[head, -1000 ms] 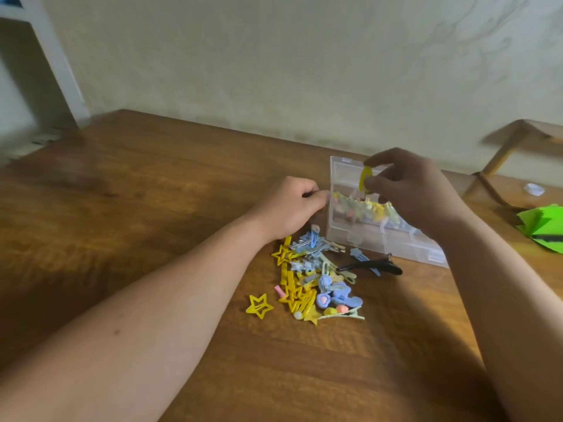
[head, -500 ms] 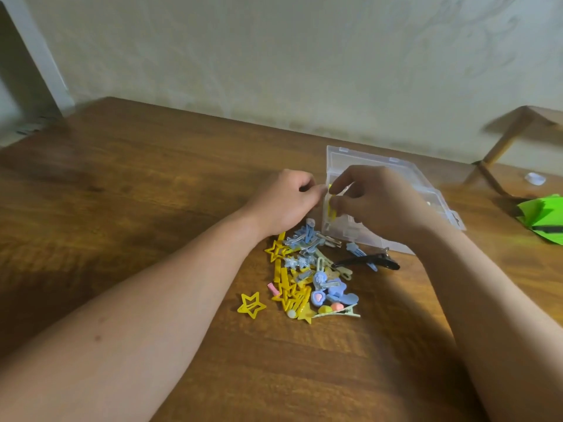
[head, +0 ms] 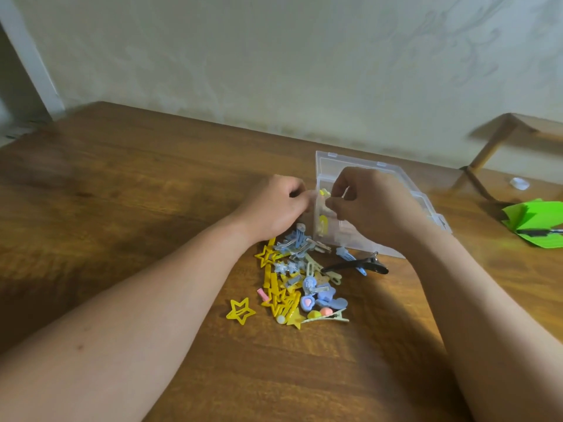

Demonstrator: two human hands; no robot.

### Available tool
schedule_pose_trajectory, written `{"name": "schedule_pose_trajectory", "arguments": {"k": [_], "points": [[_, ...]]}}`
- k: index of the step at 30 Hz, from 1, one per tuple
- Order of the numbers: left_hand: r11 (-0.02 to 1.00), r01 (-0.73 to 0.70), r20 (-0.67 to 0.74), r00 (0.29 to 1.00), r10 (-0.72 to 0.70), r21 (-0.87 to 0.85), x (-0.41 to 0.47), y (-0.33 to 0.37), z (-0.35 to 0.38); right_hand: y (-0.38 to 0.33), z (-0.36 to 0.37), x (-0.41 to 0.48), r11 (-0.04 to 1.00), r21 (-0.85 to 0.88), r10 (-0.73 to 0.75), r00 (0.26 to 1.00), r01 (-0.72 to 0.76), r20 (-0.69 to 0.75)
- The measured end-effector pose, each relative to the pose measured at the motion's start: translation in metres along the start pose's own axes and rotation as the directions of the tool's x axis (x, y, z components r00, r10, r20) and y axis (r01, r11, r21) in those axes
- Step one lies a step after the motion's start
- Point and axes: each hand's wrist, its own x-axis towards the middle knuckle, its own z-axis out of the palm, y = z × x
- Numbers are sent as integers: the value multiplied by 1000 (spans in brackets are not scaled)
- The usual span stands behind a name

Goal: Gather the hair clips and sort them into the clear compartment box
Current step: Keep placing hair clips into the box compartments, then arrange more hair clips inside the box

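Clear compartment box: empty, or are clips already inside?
Not empty. Yellow clips show through the clear wall of the clear compartment box. How many, and in which compartments, cannot tell: much of it is hidden.

Both bare forearms stretch forward and angle inward, so the two hands almost meet. The left hand [head: 278, 208] sits knuckles up, its fingers curled under and pointing at the other hand. The right hand [head: 376, 208] is arched, thumb and forefinger drawn together at their tips; whether either hand pinches anything is hard to tell.
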Motion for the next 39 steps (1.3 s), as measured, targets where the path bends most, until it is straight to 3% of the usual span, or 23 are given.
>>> {"name": "schedule_pose_trajectory", "arguments": {"k": [4, 10, 15, 18, 21, 25, 34, 37, 39], "points": [[1000, 7, 9, 1000, -7, -1, -2, 1, -1, -1, -17, -10, 996, 90, 2, 999, 2, -34], [1000, 26, 18, 999, -27, 17, -4, 4, -2, 1, -23, -44, 979, 177, -109, 994, 105, 15], [996, 48, 8, 999, -49, 68, -3, 4, -1, -8, -33, -59, 970, 115, -220, 974, 213, 57], [997, 56, 16, 998, -57, 59, -1, 2, 0, -14, -46, -68, 958, 76, -286, 931, 276, 226], [999, 34, 5, 999, -34, 17, 1, -4, 3, -14, -48, -79, 937, -24, -301, 837, 350, 456], [1000, 22, -8, 1000, -22, -1, 3, -7, 6, -26, -38, -87, 916, -25, -315, 757, 400, 573], [1000, -1, -28, 1000, 2, 26, 6, -7, 3, -36, -33, -90, 862, -105, -355, 738, 496, 574], [999, -2, -20, 1000, 3, 32, 5, -8, 3, -31, -46, -89, 903, 6, -361, 752, 430, 552], [1000, -12, -6, 1000, 12, 26, 4, -7, 4, -22, -58, -84, 927, 142, -374, 816, 348, 441]]}}
